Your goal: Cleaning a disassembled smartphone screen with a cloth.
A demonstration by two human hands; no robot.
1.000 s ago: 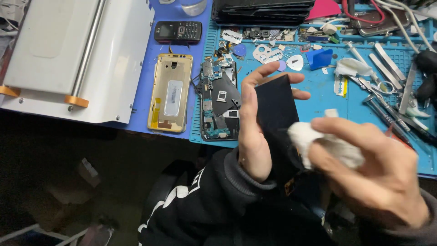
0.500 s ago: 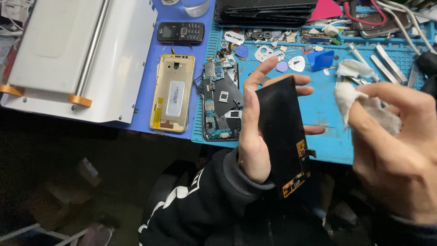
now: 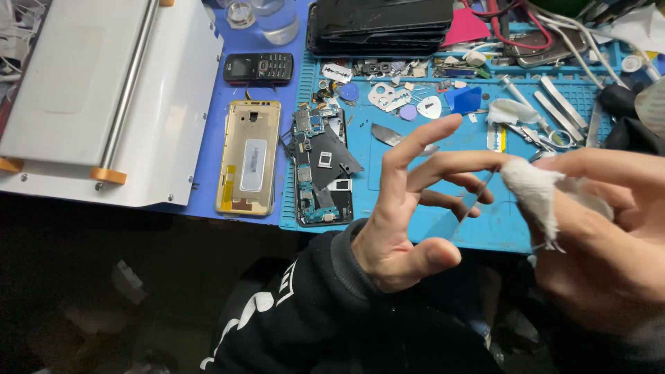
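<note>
My left hand (image 3: 402, 221) is raised over the blue work mat (image 3: 388, 159), fingers spread. It pinches a thin glass panel (image 3: 460, 208) between thumb and fingertips; the panel looks translucent and is turned nearly edge-on. My right hand (image 3: 609, 256) is just to the right and grips a wad of white cloth (image 3: 533, 190). The cloth touches the panel's upper end by my left fingertips. Both sleeves are black.
On the mat lie an opened phone with bare circuit boards (image 3: 322, 166), small picks (image 3: 429, 105) and metal tweezers (image 3: 554, 104). A gold phone frame (image 3: 249, 166) and a black keypad phone (image 3: 258, 67) lie left of it. A white machine (image 3: 104, 90) fills the left; dark screens (image 3: 381, 24) are stacked behind.
The panel showed its black face before; my left hand has turned it edge-on and spread its fingers. My right hand with the cloth swung right, then came back to the panel's top.
</note>
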